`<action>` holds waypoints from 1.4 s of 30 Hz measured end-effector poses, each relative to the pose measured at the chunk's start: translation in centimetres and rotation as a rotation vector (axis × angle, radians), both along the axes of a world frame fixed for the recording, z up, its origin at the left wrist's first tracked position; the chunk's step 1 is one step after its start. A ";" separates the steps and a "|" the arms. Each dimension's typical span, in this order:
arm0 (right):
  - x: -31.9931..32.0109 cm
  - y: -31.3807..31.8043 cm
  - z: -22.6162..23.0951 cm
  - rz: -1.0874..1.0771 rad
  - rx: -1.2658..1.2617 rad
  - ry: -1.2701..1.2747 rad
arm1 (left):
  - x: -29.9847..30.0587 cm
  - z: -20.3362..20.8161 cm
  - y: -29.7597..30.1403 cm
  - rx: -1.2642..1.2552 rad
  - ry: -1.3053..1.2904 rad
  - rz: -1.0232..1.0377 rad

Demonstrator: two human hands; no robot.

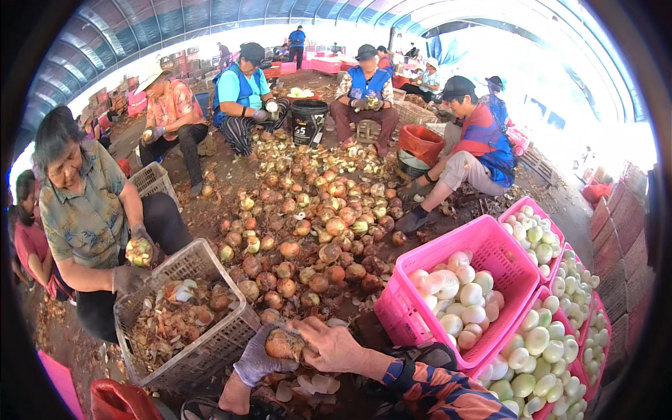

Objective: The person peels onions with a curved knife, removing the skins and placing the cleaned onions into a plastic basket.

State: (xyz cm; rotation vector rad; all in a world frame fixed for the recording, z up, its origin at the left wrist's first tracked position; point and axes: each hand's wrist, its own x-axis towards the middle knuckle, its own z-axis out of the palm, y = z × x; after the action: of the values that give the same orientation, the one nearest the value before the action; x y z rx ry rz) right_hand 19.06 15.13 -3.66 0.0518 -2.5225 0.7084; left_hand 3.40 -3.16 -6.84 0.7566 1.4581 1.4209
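A: Big picture first: the onion heap (308, 224) sprawls across the dirt floor, unpeeled brown bulbs, with people seated all round its far side.

B: And everything sits relative to that heap. To its right, the pink crate (420, 315) is filling with peeled white onions (455, 294), and more pink crates (560, 329) stand beyond it, further from the heap.

A: On the heap's left, the grey mesh basket (210, 350) holds peelings and scraps; a neighbour (84, 210) beside it works a bulb of their own.

B: Now the action, at the heap's near edge. The left hand (255, 360), in a grey glove, is cupped under a brown-skinned onion (283, 344), fingers wrapped round it.

A: The right hand (332, 346), bare, is closed over the onion's top, fingertips pressing on the skin. I can't tell whether there's a blade in it.

B: My read: keep the gloved palm as a steady cradle, turn the bulb rather than the wrist, and lift only the dry layers so the white flesh stays whole.

A: Loose peelings (311, 383) already lie below the hands, nearer than the heap.
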 end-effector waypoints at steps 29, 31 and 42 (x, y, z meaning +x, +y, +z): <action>0.9 1.9 6.1 -0.204 -1.218 -0.204 | 1.2 2.5 2.3 0.162 0.112 0.107; 0.6 3.0 4.7 -0.141 -1.429 -0.173 | 1.3 4.8 0.6 0.235 -0.088 0.133; -0.3 6.0 3.5 -0.413 0.037 -0.031 | 0.2 5.5 -1.0 0.526 -0.313 0.170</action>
State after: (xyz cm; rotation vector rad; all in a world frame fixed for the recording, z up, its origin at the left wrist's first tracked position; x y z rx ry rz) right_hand 18.71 21.15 -0.21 -0.4575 -2.4604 0.4963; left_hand 3.63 -4.14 -1.37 0.6931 0.9299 1.9931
